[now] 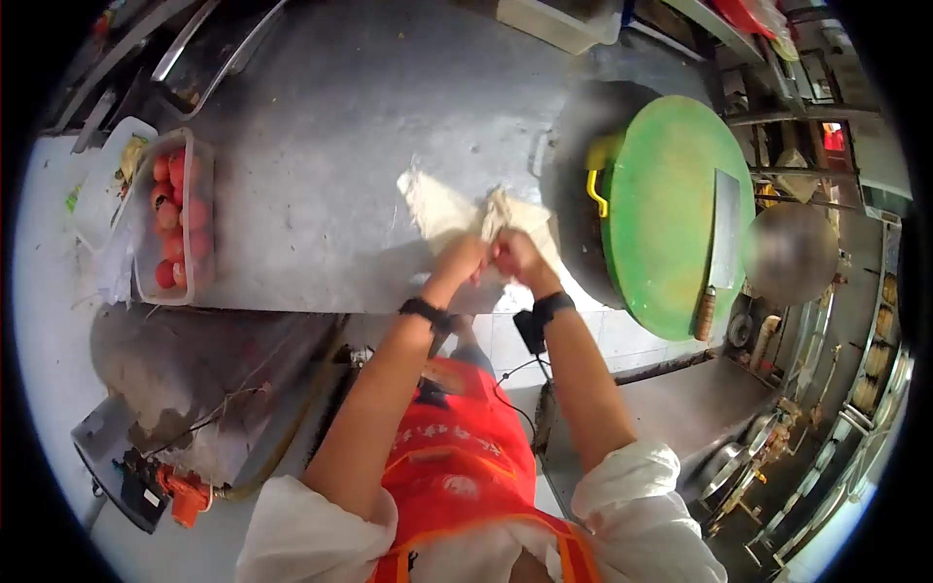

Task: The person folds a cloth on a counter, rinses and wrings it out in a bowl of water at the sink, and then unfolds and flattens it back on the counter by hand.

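Observation:
A cream-coloured cloth [434, 206] hangs bunched between my two hands at the near edge of the metal table [321, 146]. My left hand [464, 260] is closed on its left part, while my right hand [520, 255] grips the gathered middle close beside it. The hands almost touch, and part of the fabric spreads out beyond them on both sides. Finger details are small and partly hidden.
To the right lies a round green chopping board [661, 214] with a yellow handle [596, 194] and a cleaver [724, 233] on it. At left stands a clear plastic bin [202, 282] of tomatoes [167, 216]. A white container [559, 24] sits at the back.

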### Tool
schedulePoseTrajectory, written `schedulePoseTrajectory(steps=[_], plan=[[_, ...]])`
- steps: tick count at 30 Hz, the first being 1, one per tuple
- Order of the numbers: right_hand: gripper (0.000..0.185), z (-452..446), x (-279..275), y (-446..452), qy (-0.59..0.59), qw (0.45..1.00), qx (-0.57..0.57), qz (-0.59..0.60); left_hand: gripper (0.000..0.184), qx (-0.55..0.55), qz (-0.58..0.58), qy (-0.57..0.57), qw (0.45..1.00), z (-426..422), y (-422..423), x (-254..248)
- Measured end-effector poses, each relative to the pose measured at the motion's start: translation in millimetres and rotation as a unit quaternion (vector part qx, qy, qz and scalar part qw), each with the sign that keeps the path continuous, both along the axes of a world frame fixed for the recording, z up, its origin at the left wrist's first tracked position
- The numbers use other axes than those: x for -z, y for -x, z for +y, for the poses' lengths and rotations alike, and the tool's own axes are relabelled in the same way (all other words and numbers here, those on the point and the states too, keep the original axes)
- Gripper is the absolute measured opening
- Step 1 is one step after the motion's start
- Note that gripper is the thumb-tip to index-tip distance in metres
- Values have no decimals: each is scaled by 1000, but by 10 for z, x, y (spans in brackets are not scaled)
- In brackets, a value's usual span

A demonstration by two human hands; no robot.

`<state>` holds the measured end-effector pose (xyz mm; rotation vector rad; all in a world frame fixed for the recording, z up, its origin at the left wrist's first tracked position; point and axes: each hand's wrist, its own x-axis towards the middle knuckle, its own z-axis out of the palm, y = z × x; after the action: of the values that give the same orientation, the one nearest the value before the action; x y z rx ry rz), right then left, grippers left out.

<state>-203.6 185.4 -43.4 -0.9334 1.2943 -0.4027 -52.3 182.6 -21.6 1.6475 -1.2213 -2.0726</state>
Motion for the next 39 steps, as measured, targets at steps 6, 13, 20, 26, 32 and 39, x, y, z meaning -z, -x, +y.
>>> schedulePoseTrajectory(steps=[6,13,20,26,32,39], plan=[[24,741,295,-56,-26,996,45,-73,32,-87,10,-43,995,584,-1,97],[23,817,88,-198,-215,855,193,-432,31,-104,28,-52,993,674,-25,165],[22,584,-8,-357,-199,915,275,-217,34,-105,-58,-98,988,580,3,489],[21,157,-58,-367,-223,921,307,-89,36,-216,-73,-177,958,150,81,275],[28,-478,374,-465,-65,971,223,58,37,-190,-97,-106,971,-566,86,123],[18,-1367,269,-349,-177,952,249,-1,26,-252,-54,-91,962,-1301,144,590]])
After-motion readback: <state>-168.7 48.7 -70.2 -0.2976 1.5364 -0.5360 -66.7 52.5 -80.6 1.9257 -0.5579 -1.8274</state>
